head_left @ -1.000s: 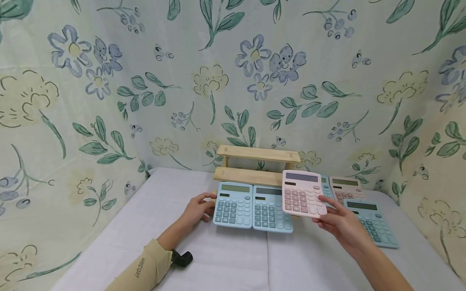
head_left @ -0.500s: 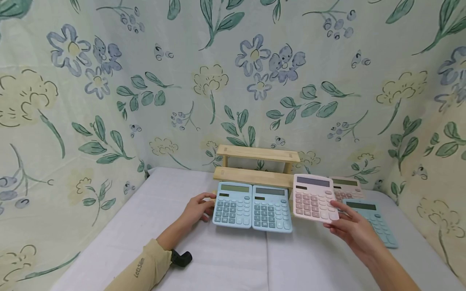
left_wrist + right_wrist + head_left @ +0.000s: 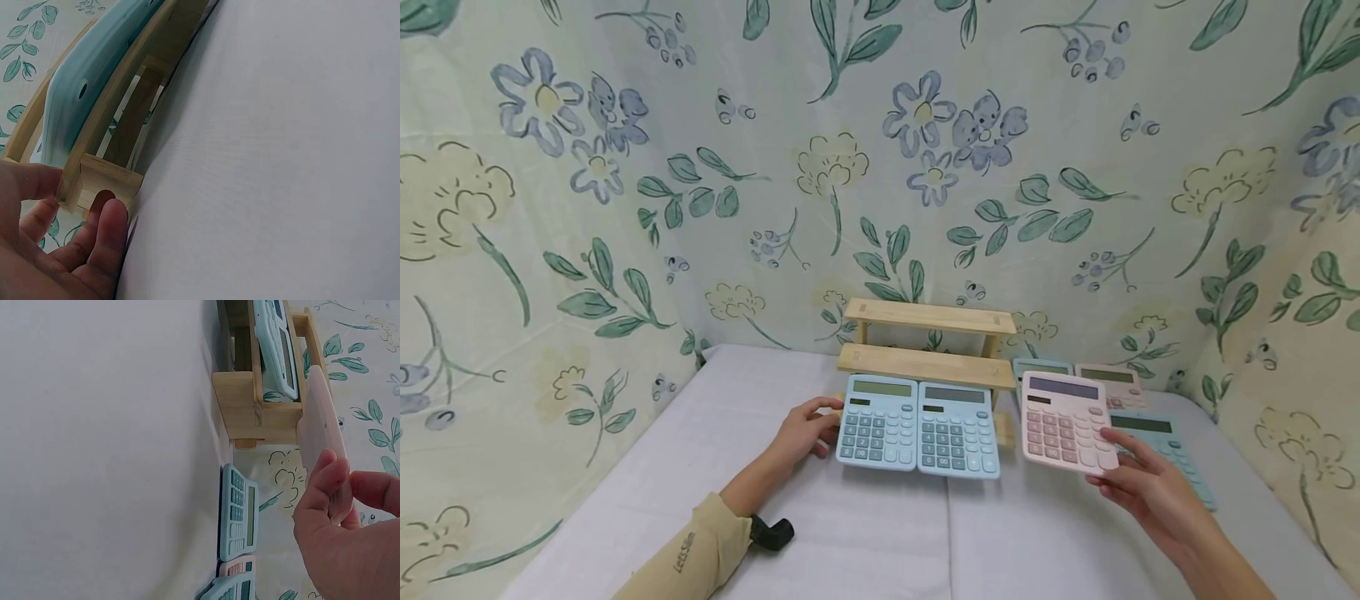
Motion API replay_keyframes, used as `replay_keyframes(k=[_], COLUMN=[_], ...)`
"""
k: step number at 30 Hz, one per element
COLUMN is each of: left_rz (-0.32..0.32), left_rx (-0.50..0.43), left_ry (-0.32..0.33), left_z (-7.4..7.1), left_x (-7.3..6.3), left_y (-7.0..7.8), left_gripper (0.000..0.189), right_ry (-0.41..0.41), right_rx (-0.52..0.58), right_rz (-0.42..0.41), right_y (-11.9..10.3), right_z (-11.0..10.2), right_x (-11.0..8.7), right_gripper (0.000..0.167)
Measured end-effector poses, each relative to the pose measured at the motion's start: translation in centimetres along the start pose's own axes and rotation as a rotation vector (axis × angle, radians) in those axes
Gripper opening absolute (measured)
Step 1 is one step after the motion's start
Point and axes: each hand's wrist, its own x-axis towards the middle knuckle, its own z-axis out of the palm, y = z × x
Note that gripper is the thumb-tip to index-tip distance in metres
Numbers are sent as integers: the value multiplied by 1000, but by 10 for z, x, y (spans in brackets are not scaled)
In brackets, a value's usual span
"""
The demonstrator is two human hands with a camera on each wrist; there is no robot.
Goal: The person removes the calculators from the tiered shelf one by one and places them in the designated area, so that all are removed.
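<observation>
My right hand (image 3: pixel 1153 487) pinches a pink calculator (image 3: pixel 1066 425) at its lower right edge, thumb on the key side and fingers behind. In the right wrist view the pink calculator (image 3: pixel 322 422) is seen from its thin side, raised off the table and overlapping the rack's end. Two light blue calculators, one left (image 3: pixel 876 425) and one right (image 3: pixel 958 429), lean side by side on the lowest tier of a stepped wooden rack (image 3: pixel 925 365). At the rack's left end, my left hand (image 3: pixel 805 429) grips the wood, the fingers (image 3: pixel 109 228) curled by the end piece.
Right of the rack on the white tablecloth (image 3: pixel 880 542) lie a blue calculator (image 3: pixel 1037 365), a pink one (image 3: pixel 1112 383) and a nearer blue-green one (image 3: pixel 1187 458), partly behind my right hand. Floral cloth (image 3: pixel 820 208) hangs close behind.
My right hand has carried the pink calculator to the right and a little nearer, off the right blue calculator. The blue calculator behind it shows again. My left hand keeps its place.
</observation>
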Motion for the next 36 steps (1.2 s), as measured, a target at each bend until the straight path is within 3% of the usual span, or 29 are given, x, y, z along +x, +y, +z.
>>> replay_keyframes(k=[13,22,36], left_rz=[-11,-10,-3], left_rx=[-6,-9,-8], left_ry=[8,3,-3], left_z=[-1,0,0], left_x=[1,0,0], left_y=[1,2,1], left_gripper=[30,30,30], right_ry=[59,37,5], right_rx=[-2,17,69], right_rz=[47,64,110], right_y=[10,20,33], right_z=[-14,-24,-36], right_x=[5,8,15], right_gripper=[79,74,48])
